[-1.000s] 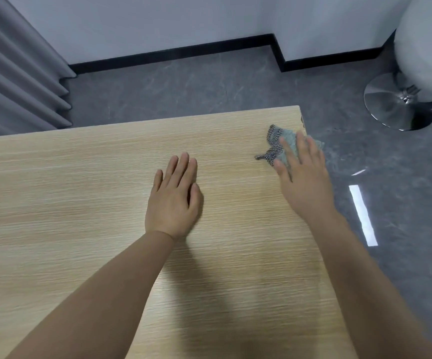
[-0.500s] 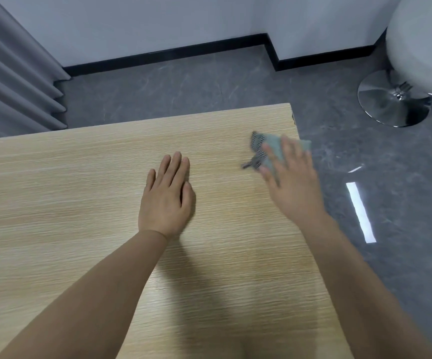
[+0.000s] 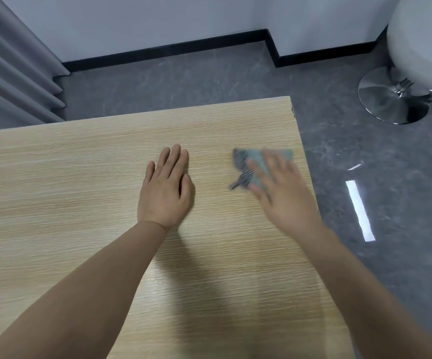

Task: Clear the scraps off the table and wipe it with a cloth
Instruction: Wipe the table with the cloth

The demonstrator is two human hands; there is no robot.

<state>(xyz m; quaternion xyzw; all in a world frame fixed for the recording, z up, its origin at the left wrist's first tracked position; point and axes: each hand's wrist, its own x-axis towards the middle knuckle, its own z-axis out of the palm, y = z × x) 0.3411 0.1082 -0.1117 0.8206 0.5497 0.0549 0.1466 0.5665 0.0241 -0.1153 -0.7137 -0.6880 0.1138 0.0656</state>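
Note:
A small grey-green cloth (image 3: 246, 161) with a dark patterned edge lies on the light wooden table (image 3: 80, 203) near its right edge. My right hand (image 3: 285, 195) presses flat on the cloth with straight, spread fingers and is blurred by motion; its fingers cover part of the cloth. My left hand (image 3: 165, 190) rests flat on the table, palm down, fingers together, a short way left of the cloth. No scraps show on the tabletop.
The table's right edge (image 3: 310, 193) drops to a grey floor. A white stool on a chrome round base (image 3: 391, 99) stands at the far right. Grey curtains (image 3: 10, 73) hang at the far left, beyond the table's back edge.
My right hand has slid the cloth leftward and slightly toward me, away from the table's right edge. My left hand has stayed flat in place.

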